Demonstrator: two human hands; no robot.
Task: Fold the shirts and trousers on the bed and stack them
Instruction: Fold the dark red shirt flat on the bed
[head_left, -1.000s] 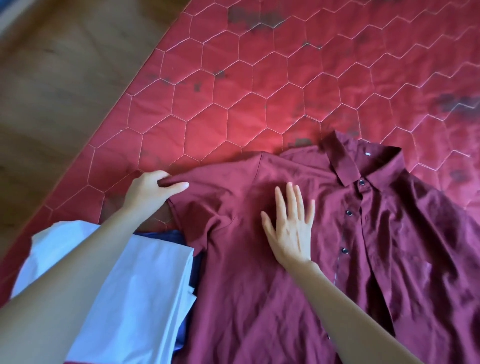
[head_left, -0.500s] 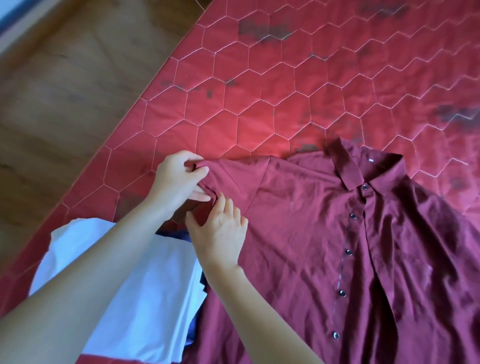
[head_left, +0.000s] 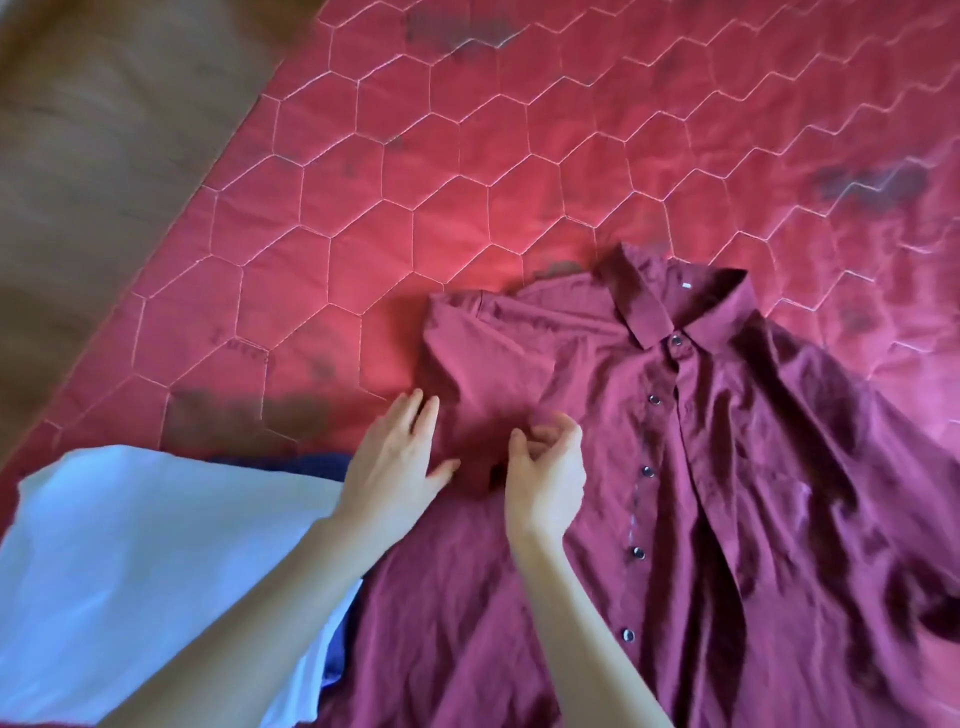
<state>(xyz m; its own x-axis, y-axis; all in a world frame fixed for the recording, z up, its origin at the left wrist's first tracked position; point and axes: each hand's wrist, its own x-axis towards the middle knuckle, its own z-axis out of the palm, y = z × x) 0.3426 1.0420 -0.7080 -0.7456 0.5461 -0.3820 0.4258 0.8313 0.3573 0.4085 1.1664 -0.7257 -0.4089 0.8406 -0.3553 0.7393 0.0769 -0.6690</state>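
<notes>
A maroon button-up shirt (head_left: 701, 467) lies face up on the red quilted bed cover (head_left: 467, 182), collar towards the far side. Its left sleeve is folded in over the shoulder area. My left hand (head_left: 395, 462) lies flat with straight fingers on the folded sleeve's edge. My right hand (head_left: 545, 467) hovers just to its right over the shirt, fingers loosely curled with nothing in them. A white folded garment (head_left: 130, 571) lies at lower left with a dark blue garment (head_left: 311, 460) partly hidden beneath it.
The bed's left edge (head_left: 171, 244) runs diagonally; beyond it is a brown wooden floor (head_left: 93, 130). The quilt stretches away past the shirt's collar.
Both hands folded the left sleeve inward over the shirt and let it go. My left hand now lies flat on the fold; my right hand has lifted off.
</notes>
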